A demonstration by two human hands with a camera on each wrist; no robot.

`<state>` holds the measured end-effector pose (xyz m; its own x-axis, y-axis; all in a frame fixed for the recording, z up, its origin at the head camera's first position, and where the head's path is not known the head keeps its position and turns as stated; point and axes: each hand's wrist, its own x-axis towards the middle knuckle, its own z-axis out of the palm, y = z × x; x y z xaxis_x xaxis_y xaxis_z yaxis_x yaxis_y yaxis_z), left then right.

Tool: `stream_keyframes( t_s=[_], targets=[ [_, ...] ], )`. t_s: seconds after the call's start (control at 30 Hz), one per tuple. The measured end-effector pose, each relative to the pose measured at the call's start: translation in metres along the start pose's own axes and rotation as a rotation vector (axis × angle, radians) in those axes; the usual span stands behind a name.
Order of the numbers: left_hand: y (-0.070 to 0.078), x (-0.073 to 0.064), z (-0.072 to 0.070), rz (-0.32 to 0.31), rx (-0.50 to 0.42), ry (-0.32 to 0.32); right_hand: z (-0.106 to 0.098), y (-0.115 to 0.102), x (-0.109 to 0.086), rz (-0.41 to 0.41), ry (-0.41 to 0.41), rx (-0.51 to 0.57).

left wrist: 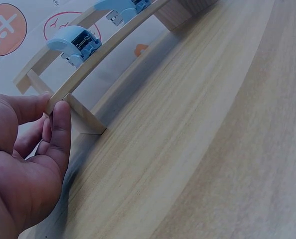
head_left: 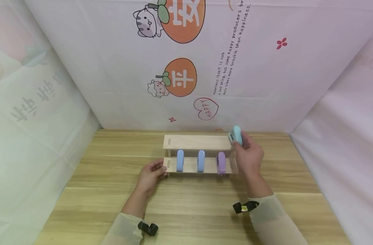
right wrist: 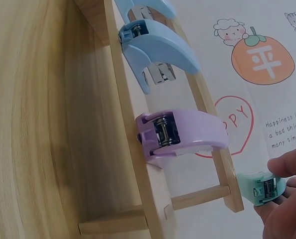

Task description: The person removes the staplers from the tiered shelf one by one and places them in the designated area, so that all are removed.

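A two-tier wooden rack (head_left: 189,165) stands on the table, and my left hand (head_left: 150,177) pinches the left end of its lower board between thumb and fingers. On that lower board sit two blue staplers (head_left: 180,160) and, toward the right, a purple stapler (head_left: 221,163). My right hand (head_left: 250,154) holds a mint-green stapler (head_left: 236,134) at the right end of the upper board (head_left: 197,142). In the right wrist view, the thumb and fingers grip the mint-green stapler (right wrist: 263,188) close beside the rack's end, with part of the hand cut off by the frame.
The wooden table (head_left: 192,207) extends in front of the rack and to both sides. Behind it hangs a white printed cloth (head_left: 250,102), with more cloth along the left and right sides. Both wrists wear small black cameras (head_left: 246,207).
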<state>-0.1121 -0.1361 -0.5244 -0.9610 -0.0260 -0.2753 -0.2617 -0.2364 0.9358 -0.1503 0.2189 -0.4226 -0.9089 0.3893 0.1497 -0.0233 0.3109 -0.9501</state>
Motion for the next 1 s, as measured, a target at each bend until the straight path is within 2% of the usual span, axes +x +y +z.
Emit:
stream_keyframes(
  t_s=[0.2,0.53,1.0],
  targets=[
    [-0.001,0.000,-0.001,-0.003,-0.003,0.000,-0.004,0.003,0.001,0.008,0.011,0.005],
    [0.000,-0.001,0.001,-0.001,-0.024,0.005,-0.009,0.005,0.003,0.024,0.033,-0.046],
    [0.003,-0.002,0.002,-0.004,-0.016,0.012,-0.017,0.010,0.003,0.034,0.054,-0.023]
  ],
)
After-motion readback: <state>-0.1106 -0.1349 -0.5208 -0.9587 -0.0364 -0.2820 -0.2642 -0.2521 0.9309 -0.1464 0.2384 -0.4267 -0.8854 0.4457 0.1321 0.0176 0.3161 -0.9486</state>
